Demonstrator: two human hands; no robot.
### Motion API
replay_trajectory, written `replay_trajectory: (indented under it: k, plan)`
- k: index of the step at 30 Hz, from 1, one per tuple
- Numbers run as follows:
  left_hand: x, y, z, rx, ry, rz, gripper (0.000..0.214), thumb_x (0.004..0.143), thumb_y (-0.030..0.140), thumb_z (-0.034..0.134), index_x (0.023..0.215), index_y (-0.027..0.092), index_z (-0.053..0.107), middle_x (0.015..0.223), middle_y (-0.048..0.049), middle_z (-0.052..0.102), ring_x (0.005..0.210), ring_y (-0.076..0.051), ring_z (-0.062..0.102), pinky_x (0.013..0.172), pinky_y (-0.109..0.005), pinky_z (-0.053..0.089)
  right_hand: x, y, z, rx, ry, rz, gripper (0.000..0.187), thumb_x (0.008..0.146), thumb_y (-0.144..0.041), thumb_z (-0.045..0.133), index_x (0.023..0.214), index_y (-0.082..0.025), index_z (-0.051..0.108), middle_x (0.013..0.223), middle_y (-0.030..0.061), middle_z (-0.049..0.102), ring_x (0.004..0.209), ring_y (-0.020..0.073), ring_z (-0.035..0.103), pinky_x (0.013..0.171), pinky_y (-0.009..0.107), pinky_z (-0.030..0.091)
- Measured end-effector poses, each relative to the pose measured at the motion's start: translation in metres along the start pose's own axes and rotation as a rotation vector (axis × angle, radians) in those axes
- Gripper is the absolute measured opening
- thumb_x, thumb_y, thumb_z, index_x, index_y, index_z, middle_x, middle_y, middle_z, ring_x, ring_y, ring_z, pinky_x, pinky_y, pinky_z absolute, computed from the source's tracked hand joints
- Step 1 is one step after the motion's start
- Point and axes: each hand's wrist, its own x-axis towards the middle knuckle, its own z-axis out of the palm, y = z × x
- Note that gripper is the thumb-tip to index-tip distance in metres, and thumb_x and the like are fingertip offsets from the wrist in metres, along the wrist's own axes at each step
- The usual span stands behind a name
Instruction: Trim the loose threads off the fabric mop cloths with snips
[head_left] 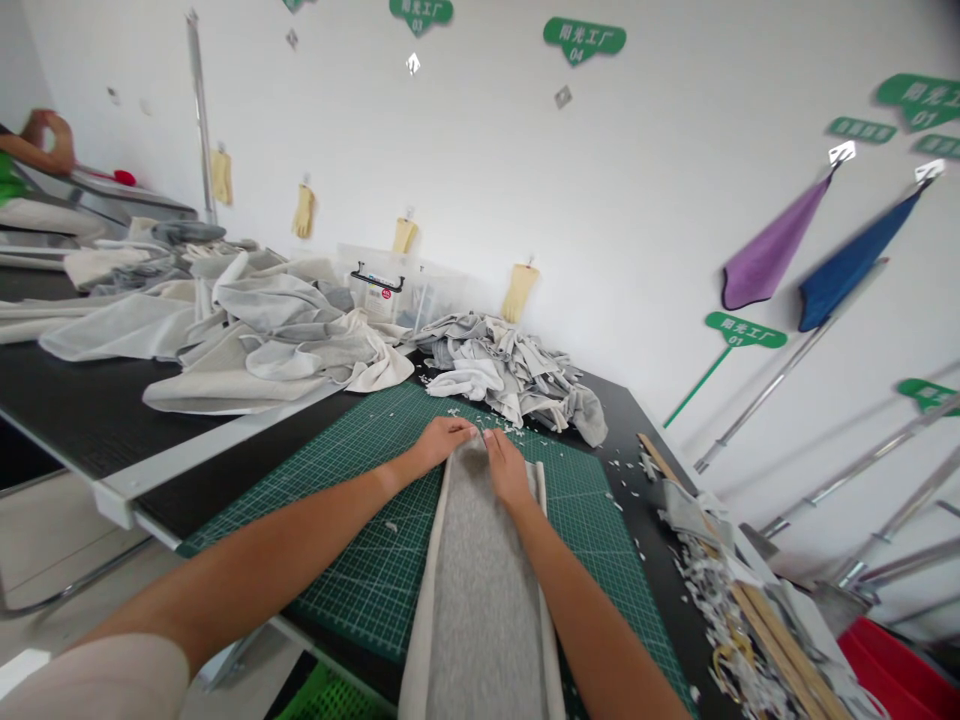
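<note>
A long strip of grey fabric (480, 590) with pale edges lies lengthwise on the green cutting mat (360, 560), hanging over the table's near edge. My left hand (442, 440) rests at the strip's far left corner, fingers curled down onto the cloth. My right hand (506, 470) lies on the strip's far end beside it, fingers pressed flat against the fabric. Both hands almost touch at the strip's top edge.
A heap of grey cloth scraps (510, 375) lies just beyond the mat. Larger pale fabric pieces (255, 340) cover the table at left. Wooden sticks and trimmings (742, 610) pile up at right, near a red bin (900, 670). Another person's arm (41, 145) shows far left.
</note>
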Motion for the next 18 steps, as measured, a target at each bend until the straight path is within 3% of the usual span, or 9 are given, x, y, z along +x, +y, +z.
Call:
replay_trajectory:
  k: [7, 12, 18]
  plan:
    - [-0.002, 0.002, -0.004, 0.190, 0.150, 0.034, 0.031, 0.088, 0.041, 0.055, 0.090, 0.019, 0.076, 0.088, -0.0027, 0.075, 0.082, -0.019, 0.066, 0.074, -0.026, 0.047, 0.009, 0.011, -0.009, 0.091, 0.067, 0.163, 0.039, 0.098, -0.054, 0.034, 0.085, -0.023, 0.054, 0.083, 0.0017, 0.063, 0.077, 0.0192, 0.057, 0.069, 0.027, 0.042]
    - [-0.001, 0.003, -0.015, 0.409, 0.240, 0.007, 0.026, 0.089, 0.036, 0.057, 0.085, 0.021, 0.077, 0.083, -0.0037, 0.074, 0.079, -0.020, 0.063, 0.070, -0.027, 0.042, 0.020, 0.027, -0.027, -0.128, 0.059, 0.297, 0.026, 0.088, -0.048, 0.052, 0.095, -0.023, 0.055, 0.083, 0.0026, 0.065, 0.074, 0.0211, 0.060, 0.066, 0.027, 0.039]
    - [0.006, -0.002, -0.028, 0.545, 0.151, -0.134, 0.024, 0.089, 0.033, 0.057, 0.089, 0.022, 0.078, 0.090, -0.0072, 0.076, 0.085, -0.022, 0.067, 0.076, -0.027, 0.044, 0.009, 0.050, -0.063, -0.472, -0.097, 0.458, 0.028, 0.088, -0.050, 0.052, 0.090, -0.024, 0.060, 0.084, 0.0082, 0.069, 0.081, 0.0275, 0.065, 0.067, 0.032, 0.040]
